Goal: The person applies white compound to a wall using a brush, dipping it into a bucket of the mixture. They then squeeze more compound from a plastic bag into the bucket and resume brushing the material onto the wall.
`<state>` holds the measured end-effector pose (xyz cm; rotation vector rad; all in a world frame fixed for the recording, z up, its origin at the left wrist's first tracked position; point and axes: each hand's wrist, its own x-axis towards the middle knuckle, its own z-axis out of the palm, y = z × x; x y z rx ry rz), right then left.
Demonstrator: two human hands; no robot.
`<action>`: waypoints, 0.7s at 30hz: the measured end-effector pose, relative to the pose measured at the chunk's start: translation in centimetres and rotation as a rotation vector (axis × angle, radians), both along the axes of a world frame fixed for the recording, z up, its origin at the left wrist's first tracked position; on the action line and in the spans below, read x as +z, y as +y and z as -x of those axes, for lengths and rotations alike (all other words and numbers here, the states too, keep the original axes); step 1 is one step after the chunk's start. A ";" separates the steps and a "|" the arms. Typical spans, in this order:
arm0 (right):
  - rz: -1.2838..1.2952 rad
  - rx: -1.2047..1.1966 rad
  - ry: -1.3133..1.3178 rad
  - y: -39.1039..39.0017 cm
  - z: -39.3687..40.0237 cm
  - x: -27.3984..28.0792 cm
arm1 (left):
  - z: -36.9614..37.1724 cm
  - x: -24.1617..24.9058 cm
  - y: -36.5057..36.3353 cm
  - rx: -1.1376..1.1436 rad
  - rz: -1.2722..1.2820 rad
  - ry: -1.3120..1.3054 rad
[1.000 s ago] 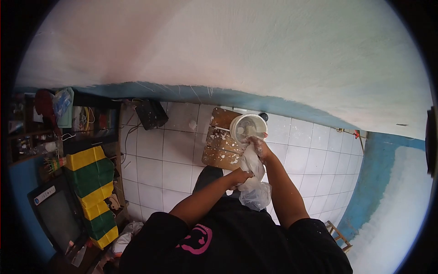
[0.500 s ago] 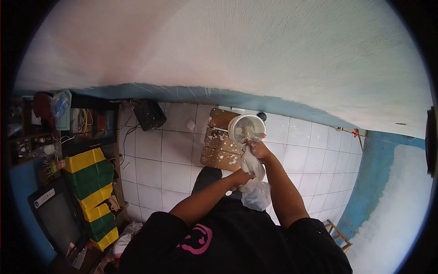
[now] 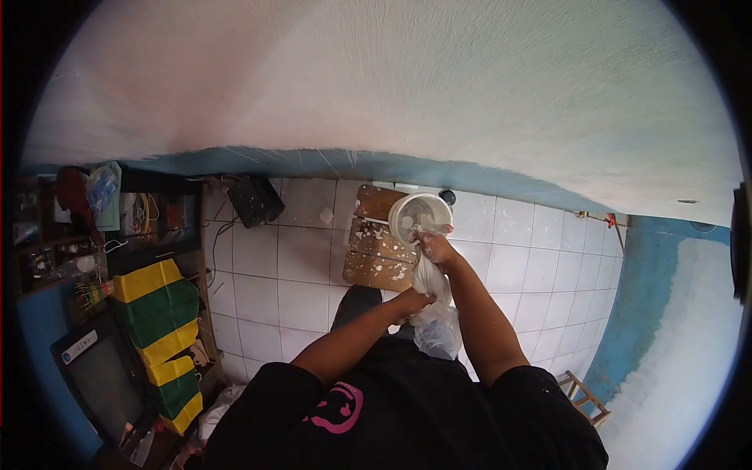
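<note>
A translucent white plastic bag [image 3: 430, 280] hangs between my two hands, its loose lower part bunched near my shirt. My left hand [image 3: 409, 304] is wrapped round the middle of the bag. My right hand [image 3: 435, 247] grips its upper end, at the near rim of a white bucket [image 3: 398, 213]. Whitish material shows inside the bucket and on my right fingers. The bucket stands at the right edge of a wooden stool top [image 3: 376, 270] spattered with white.
White floor tiles [image 3: 301, 258] with white specks surround the stool. A black box [image 3: 254, 200] and a small dark round object [image 3: 447, 197] lie near the wall. Shelves and yellow-green cloth [image 3: 163, 313] stand left; a wooden frame [image 3: 583, 398] is lower right.
My right hand has shifted slightly up and left over the bucket's rim, with the bag's upper end. My left hand stays closed on the bag. The view has shifted slightly.
</note>
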<state>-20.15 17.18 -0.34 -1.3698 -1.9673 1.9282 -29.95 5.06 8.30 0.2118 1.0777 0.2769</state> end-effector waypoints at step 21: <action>0.536 -0.339 0.133 0.3 0.3 1.6 | -1.9 -2.7 -1.3 0.239 -0.185 -0.072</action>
